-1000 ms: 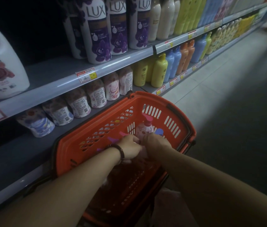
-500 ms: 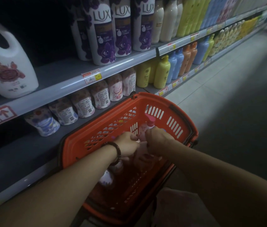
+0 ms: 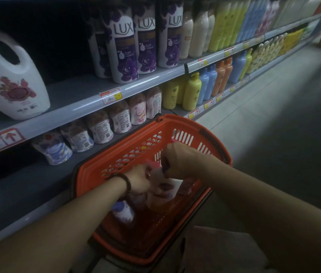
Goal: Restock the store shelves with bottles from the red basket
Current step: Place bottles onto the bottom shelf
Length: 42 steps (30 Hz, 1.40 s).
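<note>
The red basket point(image 3: 185, 124) sits low in front of the shelves. Both of my hands are inside it. My left hand point(image 3: 139, 180), with a dark bead bracelet at the wrist, grips the neck of a pale floral bottle point(image 3: 163, 191) that has a pink pump top. My right hand point(image 3: 181, 160) is curled round the top of a second bottle; only a purple bit of its pump shows under the fingers. Another white and purple bottle point(image 3: 123, 212) lies on the basket floor below my left wrist.
A row of floral bottles point(image 3: 98, 129) stands on the lower shelf point(image 3: 27, 184), with bare grey shelf to their left. Above are LUX bottles point(image 3: 125, 48) and a white jug point(image 3: 11, 81). Yellow, blue and orange bottles point(image 3: 205, 87) run to the right. Aisle floor lies right.
Both hands have come up a little inside the basket with the bottle tops in their grip. The right hand has risen more, toward the basket's far wall.
</note>
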### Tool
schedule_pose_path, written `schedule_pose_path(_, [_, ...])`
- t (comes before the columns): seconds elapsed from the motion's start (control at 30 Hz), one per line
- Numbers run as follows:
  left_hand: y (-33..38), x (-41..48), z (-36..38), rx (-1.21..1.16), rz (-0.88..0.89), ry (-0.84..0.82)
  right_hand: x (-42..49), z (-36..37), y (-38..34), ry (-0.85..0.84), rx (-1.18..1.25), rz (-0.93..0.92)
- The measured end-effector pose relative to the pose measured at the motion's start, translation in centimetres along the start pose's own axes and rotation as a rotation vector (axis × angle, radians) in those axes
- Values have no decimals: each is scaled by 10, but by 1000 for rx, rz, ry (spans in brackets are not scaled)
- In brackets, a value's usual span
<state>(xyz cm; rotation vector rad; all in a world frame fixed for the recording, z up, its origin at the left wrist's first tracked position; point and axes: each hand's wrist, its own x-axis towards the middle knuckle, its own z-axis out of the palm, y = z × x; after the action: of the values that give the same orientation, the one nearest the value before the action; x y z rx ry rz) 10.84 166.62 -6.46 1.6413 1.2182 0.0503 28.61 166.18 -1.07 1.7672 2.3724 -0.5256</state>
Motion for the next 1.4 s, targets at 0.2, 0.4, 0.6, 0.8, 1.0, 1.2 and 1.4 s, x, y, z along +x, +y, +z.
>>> schedule_pose_path(0.2, [2,-19,-8,-90,79,-64,-9,-37,-15,80,-4,-86])
schedule_pose_path(0.4, [-8,-30,-33,7,164,10,-16,-61,-23,148,33,-122])
schedule_pose_path(0.6, [-14,-51,-46,-30,196,79,-9,-64,-34,237,159,-152])
schedule_pose_path(0.8, [-26,-67,-60,-160,219,213,2,-62,-52,346,353,-135])
schedule_pose_path(1.0, [-39,-87,-82,-211,205,255,11,-57,-72,340,602,-120])
schedule_pose_path(1.2, [-46,-114,-108,-271,149,370,32,-50,-93,153,708,-202])
schedule_pose_path(1.4, [-63,-144,-136,-335,160,412,45,-52,-124,28,746,-296])
